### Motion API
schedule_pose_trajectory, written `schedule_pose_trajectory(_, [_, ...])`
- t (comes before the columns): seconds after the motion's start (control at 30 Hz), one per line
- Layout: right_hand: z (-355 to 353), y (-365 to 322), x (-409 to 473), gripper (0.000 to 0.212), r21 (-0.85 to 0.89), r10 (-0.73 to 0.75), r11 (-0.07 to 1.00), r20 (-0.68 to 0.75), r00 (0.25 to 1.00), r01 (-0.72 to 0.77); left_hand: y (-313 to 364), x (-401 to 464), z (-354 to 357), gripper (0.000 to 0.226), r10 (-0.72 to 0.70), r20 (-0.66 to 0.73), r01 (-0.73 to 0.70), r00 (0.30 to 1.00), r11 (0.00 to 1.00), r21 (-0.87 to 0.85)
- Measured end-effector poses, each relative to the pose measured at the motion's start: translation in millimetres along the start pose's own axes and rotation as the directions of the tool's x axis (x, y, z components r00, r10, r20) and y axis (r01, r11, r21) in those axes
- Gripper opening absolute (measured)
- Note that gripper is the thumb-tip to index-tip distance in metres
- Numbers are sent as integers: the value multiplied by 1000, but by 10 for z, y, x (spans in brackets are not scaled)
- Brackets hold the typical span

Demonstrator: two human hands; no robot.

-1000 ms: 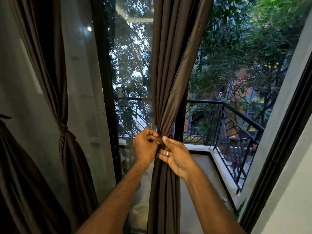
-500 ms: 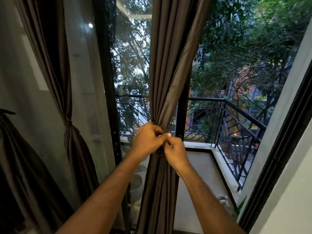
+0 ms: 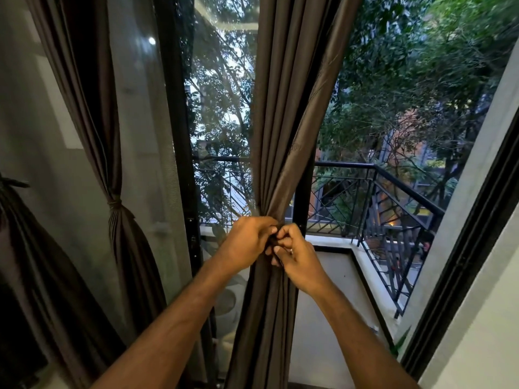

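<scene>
At the middle of the balcony door (image 3: 175, 136), the brown curtain (image 3: 280, 130) hangs gathered to a narrow waist. The left hand (image 3: 245, 242) and right hand (image 3: 299, 261) meet there, each grip curled and pinching the bunched folds. Any tie between the fingers is hidden. We judge tying is underway. To do it well, hold the bundle tight and cinch level with the tied curtain (image 3: 123, 234) at left.
</scene>
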State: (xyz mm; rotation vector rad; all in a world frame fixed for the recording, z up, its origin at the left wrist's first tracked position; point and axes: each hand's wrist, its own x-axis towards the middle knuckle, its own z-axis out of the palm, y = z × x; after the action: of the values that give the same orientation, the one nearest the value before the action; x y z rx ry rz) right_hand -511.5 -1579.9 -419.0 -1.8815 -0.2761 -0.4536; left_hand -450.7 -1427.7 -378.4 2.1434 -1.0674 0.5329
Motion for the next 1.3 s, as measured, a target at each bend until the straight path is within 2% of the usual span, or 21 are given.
schedule_pose_trajectory(0.13, [-197,-102,99,7,73,4,997,-172,985,9,-105,-65,70,16,47,50,-47,998,999,17])
schedule_pose_trajectory(0.27, [-270,-241,199,3,-77,-174,984,-194,965,162,-85,-50,124,11,64,15,-65,998,996,54])
schedule_pose_trajectory(0.33, [-255,-263,209,4,-194,-286,949,-193,938,249,-42,-42,142,17,65,-3,-64,998,994,85])
schedule_pose_trajectory(0.43, [-234,-277,173,21,-160,-311,945,-175,934,285,8,-103,203,29,37,-79,-27,996,991,129])
schedule_pose_trajectory(0.53, [-207,-277,153,40,-88,-296,953,-83,952,289,32,-180,232,43,-113,-160,131,981,986,101])
schedule_pose_trajectory(0.63, [-208,-220,166,50,-264,-370,899,-26,929,350,36,-178,237,51,-168,-193,186,967,979,81])
schedule_pose_trajectory(0.73, [-187,-130,211,41,-539,-519,723,-14,854,431,65,-147,233,50,-152,-191,168,970,984,68])
schedule_pose_trajectory(0.83, [-105,-115,258,20,-650,-592,626,-35,805,432,68,-124,224,49,-79,-201,103,976,988,113])
schedule_pose_trajectory(0.93, [-64,-124,263,19,-693,-559,608,-27,829,387,11,-102,167,42,-25,-147,52,989,983,178])
schedule_pose_trajectory(1.03, [-121,-143,284,12,-687,-491,602,85,867,408,-102,-66,43,46,28,-8,-26,1000,981,190])
schedule_pose_trajectory(1.1, [-167,-197,306,16,-628,-413,660,154,897,412,-136,-27,-40,42,59,0,-59,998,991,116])
schedule_pose_trajectory(1.17, [-183,-260,321,20,-556,-357,732,182,916,395,-124,-14,-83,32,47,-68,-48,997,999,-25])
schedule_pose_trajectory(1.3, [-153,-290,295,15,-516,-344,772,152,926,372,-19,-124,1,26,-89,-174,32,981,951,-306])
